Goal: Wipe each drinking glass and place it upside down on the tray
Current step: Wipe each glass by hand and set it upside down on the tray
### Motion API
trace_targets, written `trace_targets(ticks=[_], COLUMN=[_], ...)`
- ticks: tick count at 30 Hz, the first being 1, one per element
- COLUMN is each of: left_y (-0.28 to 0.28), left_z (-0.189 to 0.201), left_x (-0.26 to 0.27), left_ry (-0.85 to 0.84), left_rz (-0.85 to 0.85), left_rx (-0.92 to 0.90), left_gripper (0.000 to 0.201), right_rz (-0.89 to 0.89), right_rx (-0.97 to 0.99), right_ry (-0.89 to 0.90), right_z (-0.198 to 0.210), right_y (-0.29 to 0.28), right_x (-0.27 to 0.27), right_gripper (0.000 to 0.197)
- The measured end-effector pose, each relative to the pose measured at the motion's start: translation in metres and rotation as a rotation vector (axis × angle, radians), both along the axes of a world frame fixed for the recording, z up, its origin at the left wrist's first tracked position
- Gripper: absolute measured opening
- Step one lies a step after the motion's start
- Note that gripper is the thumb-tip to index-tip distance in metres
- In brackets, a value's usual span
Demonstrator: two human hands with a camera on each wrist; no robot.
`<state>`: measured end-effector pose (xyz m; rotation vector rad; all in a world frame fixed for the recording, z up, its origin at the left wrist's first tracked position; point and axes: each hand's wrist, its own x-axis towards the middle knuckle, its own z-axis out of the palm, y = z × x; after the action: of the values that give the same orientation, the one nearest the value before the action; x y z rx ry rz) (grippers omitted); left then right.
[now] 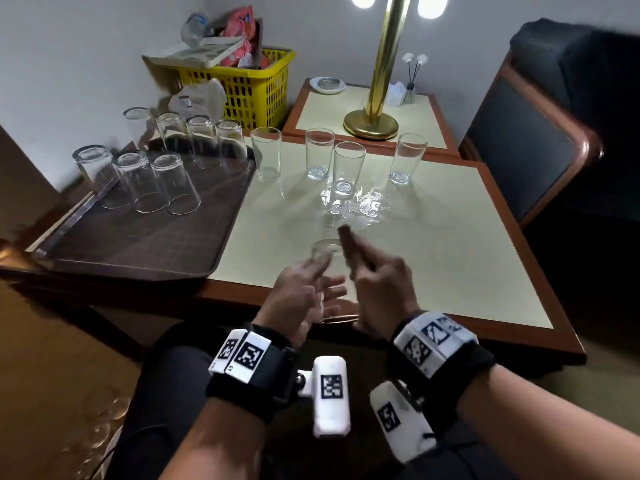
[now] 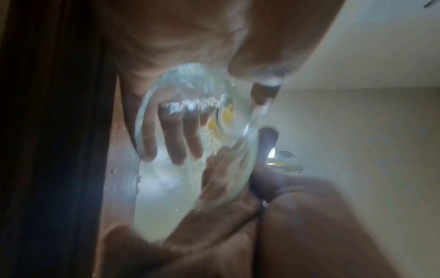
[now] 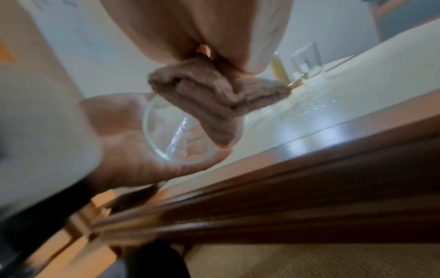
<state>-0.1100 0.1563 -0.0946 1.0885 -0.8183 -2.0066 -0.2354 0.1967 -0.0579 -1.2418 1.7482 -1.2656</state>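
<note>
My left hand (image 1: pixel 308 292) holds a clear drinking glass (image 1: pixel 327 268) tilted on its side above the table's front edge, base pointing away from me. In the left wrist view its fingers (image 2: pixel 173 139) show through the glass (image 2: pixel 166 188). My right hand (image 1: pixel 375 282) pinches a folded brown cloth (image 1: pixel 348 242) against the glass's right side near the base. The cloth (image 3: pixel 214 101) hangs over the glass's rim (image 3: pixel 152 139), which lies in the left palm (image 3: pixel 128 148). A brown tray (image 1: pixel 138 244) on the left carries several upside-down glasses (image 1: pixel 173 181). Several upright glasses (image 1: pixel 348 168) stand at the table's far side.
A puddle of water (image 1: pixel 360 209) lies on the cream table (image 1: pixel 450 237) in front of the upright glasses. Behind are a yellow basket (image 1: pixel 252 88), a brass lamp (image 1: pixel 375 112) on a side table and a dark chair (image 1: pixel 533 140) at right.
</note>
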Motion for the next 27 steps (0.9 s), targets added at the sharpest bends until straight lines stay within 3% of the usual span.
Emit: trace_targets(ticks=[2,5,6,8,10,12,14,15,17,19,20,22,24,25,27], left_y=[0.0,-0.004,-0.004,-0.003,0.001,0.002,0.0,0.001,0.0,0.003,0.004,0.003,0.0,0.0,0.002], left_z=[0.005,0.01,0.011,0.011,0.011,0.009,0.009,0.01,0.01,0.015,0.016,0.016,0.015,0.014,0.014], left_x=[0.0,-0.004,-0.003,-0.002,-0.001,-0.002,-0.004,-0.005,-0.005,-0.005,-0.004,-0.004,-0.003,-0.002,0.0], left_ry=[0.041,-0.045,-0.065,-0.052,-0.034,-0.019,-0.056,-0.071,-0.081,-0.083,-0.083,-0.113,-0.141,-0.143,-0.13], left_rz=[0.035,0.267,0.27,0.098,-0.048,0.044,0.236,0.266,0.119,-0.052,-0.044,0.132,0.314,0.303,0.097], left_rx=[-0.073,-0.015,0.026,0.044,-0.056,-0.109,-0.078,-0.047,0.009,-0.064,-0.118,-0.168,-0.087,-0.032,-0.01], left_gripper=[0.074,0.079,0.075,0.059,0.048,0.062,0.079,0.078,0.066,0.048,0.047,0.063,0.071,0.068,0.053], right_rz=[-0.053,0.1,0.109,0.012,-0.091,-0.074,0.062,0.097,0.028,-0.082,-0.096,0.01,0.12,0.118,0.007], right_rx=[-0.013,-0.047,-0.063,-0.052,-0.031,-0.021,-0.02,-0.03,-0.037,-0.043,-0.041,-0.054,-0.083,-0.095,-0.084], right_ry=[-0.006,-0.112,-0.11,-0.11,-0.076,-0.113,-0.123,-0.102,-0.088,-0.086,-0.099,-0.153,-0.108,-0.086,-0.114], right_z=[-0.001,-0.004,-0.006,-0.006,-0.006,-0.006,-0.006,-0.006,-0.005,-0.004,-0.006,-0.008,-0.017,-0.019,-0.017], right_y=[-0.005,0.01,0.013,0.008,0.001,0.003,0.013,0.016,0.008,-0.003,-0.005,0.0,0.01,0.011,0.004], right_x=[-0.006,0.011,0.014,0.01,-0.003,-0.004,0.006,0.01,0.009,-0.002,-0.005,0.001,0.012,0.014,0.011], right_gripper=[0.026,0.027,0.026,0.023,0.025,0.027,0.028,0.028,0.025,0.026,0.025,0.023,0.028,0.028,0.025])
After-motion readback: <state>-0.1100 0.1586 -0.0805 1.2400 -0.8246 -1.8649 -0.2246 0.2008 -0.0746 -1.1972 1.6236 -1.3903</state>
